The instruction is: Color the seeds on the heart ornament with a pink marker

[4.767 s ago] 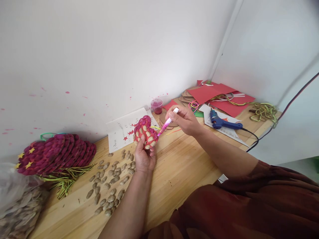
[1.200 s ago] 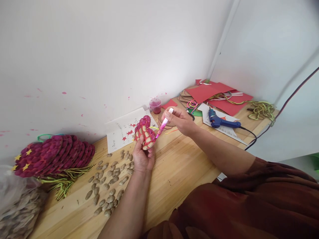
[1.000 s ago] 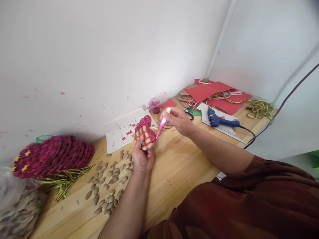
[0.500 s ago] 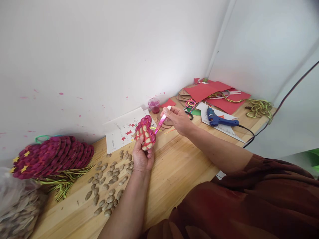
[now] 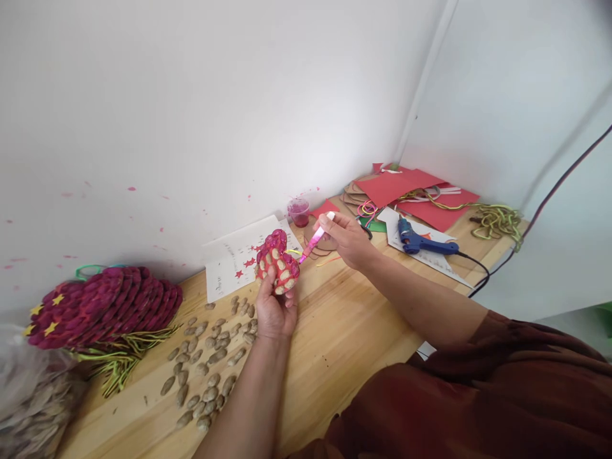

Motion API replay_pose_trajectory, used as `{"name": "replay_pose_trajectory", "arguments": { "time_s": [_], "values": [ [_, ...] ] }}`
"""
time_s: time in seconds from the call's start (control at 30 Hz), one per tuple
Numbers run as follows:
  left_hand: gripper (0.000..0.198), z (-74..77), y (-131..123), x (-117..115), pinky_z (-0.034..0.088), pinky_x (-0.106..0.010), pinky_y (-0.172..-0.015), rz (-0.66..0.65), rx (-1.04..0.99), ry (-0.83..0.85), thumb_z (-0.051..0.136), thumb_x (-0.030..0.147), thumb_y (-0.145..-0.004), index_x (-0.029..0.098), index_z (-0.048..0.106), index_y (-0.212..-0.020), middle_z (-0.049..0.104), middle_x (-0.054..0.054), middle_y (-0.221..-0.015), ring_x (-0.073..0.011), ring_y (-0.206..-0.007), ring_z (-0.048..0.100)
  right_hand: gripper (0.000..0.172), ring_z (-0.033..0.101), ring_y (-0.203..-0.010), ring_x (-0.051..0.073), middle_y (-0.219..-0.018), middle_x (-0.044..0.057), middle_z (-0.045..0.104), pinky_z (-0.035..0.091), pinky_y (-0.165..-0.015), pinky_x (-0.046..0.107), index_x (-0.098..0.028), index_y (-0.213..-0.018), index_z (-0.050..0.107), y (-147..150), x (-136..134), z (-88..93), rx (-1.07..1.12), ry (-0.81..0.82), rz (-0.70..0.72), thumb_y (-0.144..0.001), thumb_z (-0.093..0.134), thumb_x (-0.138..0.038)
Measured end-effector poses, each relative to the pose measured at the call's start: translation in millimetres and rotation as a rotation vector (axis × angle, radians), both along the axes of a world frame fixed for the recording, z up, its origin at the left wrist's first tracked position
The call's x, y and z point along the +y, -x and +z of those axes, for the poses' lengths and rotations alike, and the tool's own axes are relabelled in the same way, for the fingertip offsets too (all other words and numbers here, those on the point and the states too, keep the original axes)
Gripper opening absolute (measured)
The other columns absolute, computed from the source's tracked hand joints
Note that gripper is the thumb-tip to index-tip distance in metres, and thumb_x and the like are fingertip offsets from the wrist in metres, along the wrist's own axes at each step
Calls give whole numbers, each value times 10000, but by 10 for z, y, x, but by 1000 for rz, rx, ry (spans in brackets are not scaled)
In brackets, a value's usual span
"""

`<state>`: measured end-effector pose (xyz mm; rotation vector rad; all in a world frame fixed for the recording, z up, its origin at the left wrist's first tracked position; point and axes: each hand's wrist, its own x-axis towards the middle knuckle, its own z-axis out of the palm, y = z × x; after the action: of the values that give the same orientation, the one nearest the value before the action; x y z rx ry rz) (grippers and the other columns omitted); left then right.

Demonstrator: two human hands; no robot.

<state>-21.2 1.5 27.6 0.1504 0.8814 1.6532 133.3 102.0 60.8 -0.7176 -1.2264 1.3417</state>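
My left hand (image 5: pixel 277 310) is closed on a red craft piece (image 5: pixel 278 262) covered with peanut shells, some painted magenta and others bare. A paintbrush (image 5: pixel 316 239) with a white handle and pink-stained lower part is pinched in my right hand (image 5: pixel 345 237). Its tip is at the right edge of the craft piece; I cannot tell whether it touches. Behind them, a clear cup (image 5: pixel 299 213) with magenta paint stands by the wall. Loose peanut shells (image 5: pixel 210 394) are scattered on the wooden table (image 5: pixel 329 363) left of my left forearm.
Finished magenta pieces (image 5: pixel 109 303) with yellow stars and green tassels are stacked at left, near a plastic bag of shells (image 5: pixel 33 408). A blue glue gun (image 5: pixel 421 242) with a cord, red sheets (image 5: pixel 435 201) and tangled yarn (image 5: pixel 497 220) lie at right. A white paper (image 5: pixel 222 271) lies behind.
The brush tip has moved slightly right and down relative to the craft piece, as my right hand drew back a little. The whole view has shifted slightly. Both holds are unchanged.
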Motion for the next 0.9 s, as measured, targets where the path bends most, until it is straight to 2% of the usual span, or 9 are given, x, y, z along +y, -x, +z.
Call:
{"name": "replay_pose_trajectory", "arguments": {
  "time_s": [0.17, 0.27, 0.37, 0.43, 0.5, 0.6, 0.7, 0.8, 0.9],
  "values": [
    [291, -5, -23, 26, 280, -138, -347, 23, -53, 13, 887, 311, -806, 195, 648, -927, 582, 68, -635, -46, -408, 453, 621, 440, -629, 109, -635, -48, 531, 396, -632, 277, -207, -726, 691, -70, 78, -3, -33, -13, -109, -658, 846, -804],
    [331, -6, -35, 37, 294, -138, -363, 31, -77, 17, 914, 316, -790, 195, 647, -945, 592, 65, -644, -50, -424, 470, 578, 460, -622, 121, -638, -54, 530, 409, -632, 283, -211, -789, 699, -143, 162, 44, -107, -84, -229, -739, 797, -778],
    [337, 2, -47, 44, 296, -138, -363, 41, -93, 20, 917, 304, -790, 190, 657, -972, 620, 55, -668, -48, -429, 474, 466, 521, -676, 146, -721, -27, 601, 437, -673, 294, -218, -875, 695, -174, 283, 163, -239, -248, -319, -886, 701, -683],
    [327, 11, -54, 49, 292, -136, -360, 41, -97, 18, 908, 300, -799, 191, 663, -986, 631, 51, -674, -48, -426, 476, 362, 591, -786, 172, -837, 9, 687, 466, -768, 309, -223, -906, 703, -146, 403, 252, -399, -410, -413, -960, 643, -575],
    [317, 18, -59, 54, 293, -137, -357, 44, -106, 11, 900, 298, -803, 187, 668, -990, 634, 49, -670, -49, -420, 479, 284, 627, -891, 203, -918, 33, 741, 469, -856, 329, -230, -932, 724, -80, 551, 311, -603, -492, -499, -987, 611, -485],
    [312, 18, -65, 61, 302, -136, -357, 56, -112, 3, 900, 296, -796, 182, 669, -971, 643, 49, -675, -46, -418, 484, 245, 638, -1013, 246, -974, 70, 782, 456, -935, 354, -225, -974, 762, 67, 759, 314, -928, -470, -435, -1009, 596, -402],
    [320, 6, -69, 66, 304, -141, -353, 55, -109, -1, 911, 310, -784, 179, 659, -930, 631, 56, -651, -49, -413, 486, 278, 622, -1139, 292, -1064, 94, 811, 426, -987, 396, -227, -1022, 791, 216, 867, 264, -1172, -398, -382, -1033, 588, -416],
    [349, -12, -70, 73, 304, -142, -351, 47, -116, -5, 932, 322, -765, 176, 662, -930, 633, 58, -643, -50, -406, 487, 325, 593, -1231, 335, -1158, 118, 814, 406, -1002, 433, -215, -1046, 808, 313, 879, 235, -1326, -336, -344, -1042, 585, -451],
    [369, -28, -69, 82, 309, -142, -349, 46, -120, -25, 948, 321, -747, 168, 669, -934, 655, 45, -664, -51, -408, 496, 346, 576, -1251, 354, -1203, 132, 801, 408, -991, 447, -216, -1046, 818, 335, 870, 230, -1367, -315, -339, -1033, 596, -480]
  ]
}}
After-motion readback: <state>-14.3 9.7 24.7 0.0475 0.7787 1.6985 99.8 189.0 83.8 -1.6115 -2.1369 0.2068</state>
